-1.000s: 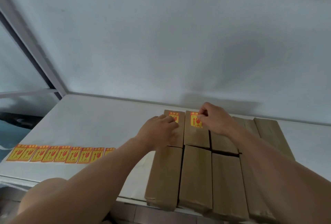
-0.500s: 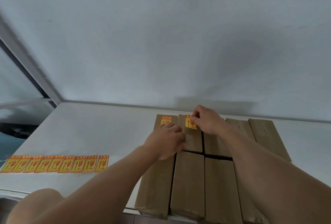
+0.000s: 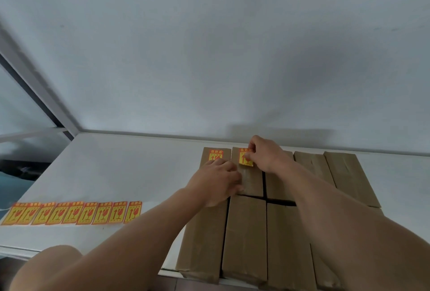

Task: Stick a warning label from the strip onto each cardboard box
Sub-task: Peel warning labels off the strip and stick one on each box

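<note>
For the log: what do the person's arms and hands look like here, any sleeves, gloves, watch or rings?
Both forearms are bare right to the lower edge of the head view; no sleeve shows on either. The left hand and the right hand are ungloved. No watch, bracelet or wristband shows at either wrist. No ring is visible, though some fingers are partly hidden.

Head view — looks forward and down, close over table (image 3: 116,174)

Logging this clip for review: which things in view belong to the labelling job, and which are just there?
Job:
- label strip
- cardboard boxes
- label being stuck, under the right hand
- stuck label on the far-left box
- left hand, resting on the boxes

Just there:
- white table
- wall
- window frame
</note>
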Tool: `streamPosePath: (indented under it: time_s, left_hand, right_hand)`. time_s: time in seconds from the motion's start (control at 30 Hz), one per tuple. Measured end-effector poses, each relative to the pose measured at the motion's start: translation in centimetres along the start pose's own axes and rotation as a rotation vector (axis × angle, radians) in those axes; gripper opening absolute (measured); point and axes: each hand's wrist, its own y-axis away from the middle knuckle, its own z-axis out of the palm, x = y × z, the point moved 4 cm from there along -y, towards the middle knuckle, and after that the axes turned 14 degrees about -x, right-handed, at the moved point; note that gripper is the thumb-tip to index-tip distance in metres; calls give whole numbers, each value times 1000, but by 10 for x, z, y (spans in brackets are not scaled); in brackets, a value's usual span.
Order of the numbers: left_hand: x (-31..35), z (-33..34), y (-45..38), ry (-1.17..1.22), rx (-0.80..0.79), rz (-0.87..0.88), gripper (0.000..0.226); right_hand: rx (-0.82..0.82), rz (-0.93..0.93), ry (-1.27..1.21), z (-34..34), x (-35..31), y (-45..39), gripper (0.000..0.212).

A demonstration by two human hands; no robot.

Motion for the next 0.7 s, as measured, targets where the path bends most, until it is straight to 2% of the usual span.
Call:
streamPosePath:
  time_s: [0.33, 0.43, 0.57, 0.7]
  left_hand:
    - [1, 0, 0, 4, -4, 4, 41]
    - [0, 1, 0, 6, -11, 1, 41]
    - [-1, 0, 0, 8, 4, 1, 41]
    - [-3, 2, -2, 7, 16, 5, 40]
  right_hand:
    - [55, 10, 97, 4, -2, -1, 23]
    - [132, 11, 95, 4, -1, 2, 33]
    - [252, -97, 234, 6, 2, 8, 30]
    - [200, -98, 297, 13, 11, 14, 46]
